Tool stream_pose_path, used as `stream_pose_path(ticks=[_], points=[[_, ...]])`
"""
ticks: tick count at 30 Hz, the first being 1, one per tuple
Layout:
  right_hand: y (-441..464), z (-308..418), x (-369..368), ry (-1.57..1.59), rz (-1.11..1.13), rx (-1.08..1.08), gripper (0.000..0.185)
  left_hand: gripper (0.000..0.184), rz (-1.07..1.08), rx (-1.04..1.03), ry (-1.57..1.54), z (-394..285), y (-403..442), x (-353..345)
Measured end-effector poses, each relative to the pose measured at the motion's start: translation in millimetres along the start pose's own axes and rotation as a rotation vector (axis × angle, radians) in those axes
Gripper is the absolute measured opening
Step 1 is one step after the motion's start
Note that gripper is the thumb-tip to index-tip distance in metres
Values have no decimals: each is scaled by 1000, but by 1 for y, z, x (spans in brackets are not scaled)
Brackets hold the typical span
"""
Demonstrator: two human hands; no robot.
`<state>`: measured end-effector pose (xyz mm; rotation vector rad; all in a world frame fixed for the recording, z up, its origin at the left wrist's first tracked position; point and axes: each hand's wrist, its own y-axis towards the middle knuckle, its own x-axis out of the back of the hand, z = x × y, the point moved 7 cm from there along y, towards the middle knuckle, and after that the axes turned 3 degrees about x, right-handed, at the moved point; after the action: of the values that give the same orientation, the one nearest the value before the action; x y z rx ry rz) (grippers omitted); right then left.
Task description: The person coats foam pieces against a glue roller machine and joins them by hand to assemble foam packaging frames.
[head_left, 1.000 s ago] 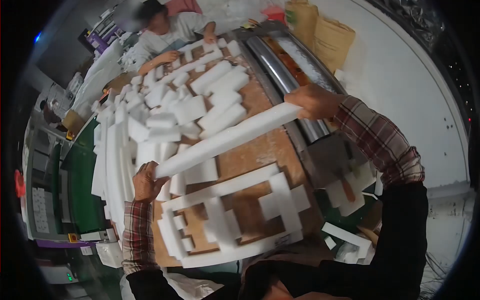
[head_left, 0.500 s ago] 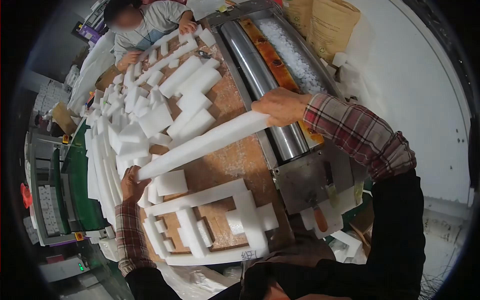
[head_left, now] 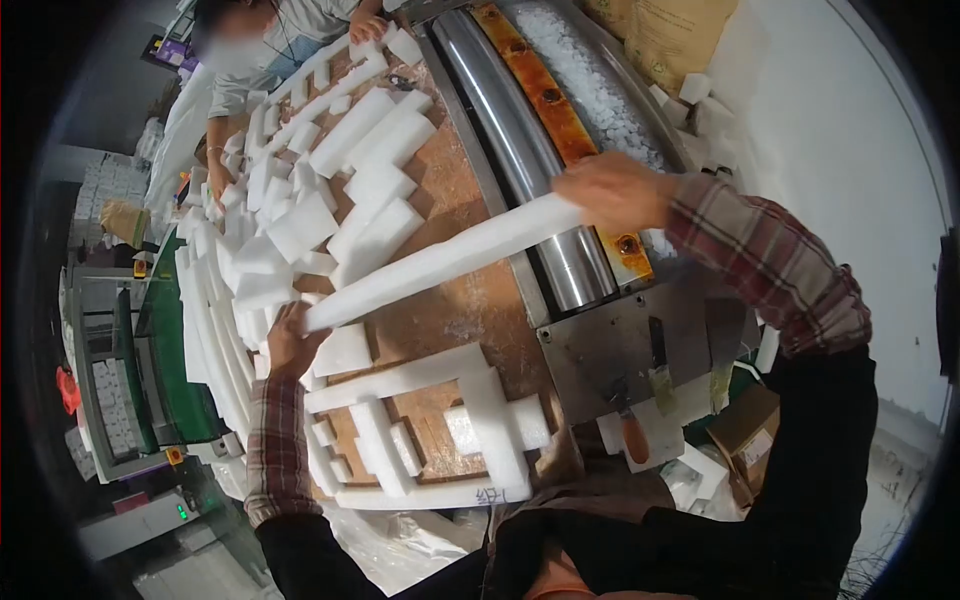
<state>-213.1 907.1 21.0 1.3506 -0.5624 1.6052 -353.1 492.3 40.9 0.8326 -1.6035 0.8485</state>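
A long white foam strip [head_left: 450, 255] slants across the view between my two hands. My left hand [head_left: 293, 340] grips its lower left end, above the foam pieces. My right hand [head_left: 615, 195], slightly blurred, closes around the other end, over the steel roller [head_left: 495, 110]. Below the strip, a frame of white foam bars [head_left: 487, 430] lies on the brown tabletop [head_left: 440, 320], with shorter foam blocks set inside and against it. Dark handwriting marks its near bar. A loose foam block [head_left: 343, 352] lies beside my left hand.
Several foam blocks [head_left: 303, 228] are heaped on the left, with long strips [head_left: 205, 315] at the table's edge. Across the table is a co-worker [head_left: 270, 45]. Behind the roller run a rusty orange bar [head_left: 549, 95] and white chunks [head_left: 580, 70]. A wooden-handled tool [head_left: 634, 438] hangs at the machine's end.
Both my hands have moved right with the foam strip, bringing its right end farther over the roller. My view has shifted slightly. The co-worker's one hand has moved toward the foam pile.
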Motion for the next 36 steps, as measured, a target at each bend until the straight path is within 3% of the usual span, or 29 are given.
stream_pose_path(ticks=[6,10,18,20,23,26,28,30,36], points=[[-74,-25,43,-173,-281,237,24,44,-82,-304,28,-92,24,-9],[-119,-88,32,-125,197,-290,35,43,1,-331,91,-154,37,-19],[-237,-140,65,-394,97,-408,45,36,-46,-598,72,-283,51,-44],[-263,-154,70,-425,291,-605,46,39,-34,-632,107,-322,52,-45],[-320,-172,81,-406,203,-636,46,31,-85,-742,80,-374,53,-52],[-378,-187,91,-419,209,-766,46,34,27,-707,88,-410,65,-77],[-410,-191,112,-321,-16,-874,50,29,28,-831,41,-430,65,-82],[-419,-191,124,-357,-46,-880,50,30,-35,-837,4,-437,72,-83],[-407,-171,127,-349,-95,-859,52,33,104,-822,-17,-421,80,-60]])
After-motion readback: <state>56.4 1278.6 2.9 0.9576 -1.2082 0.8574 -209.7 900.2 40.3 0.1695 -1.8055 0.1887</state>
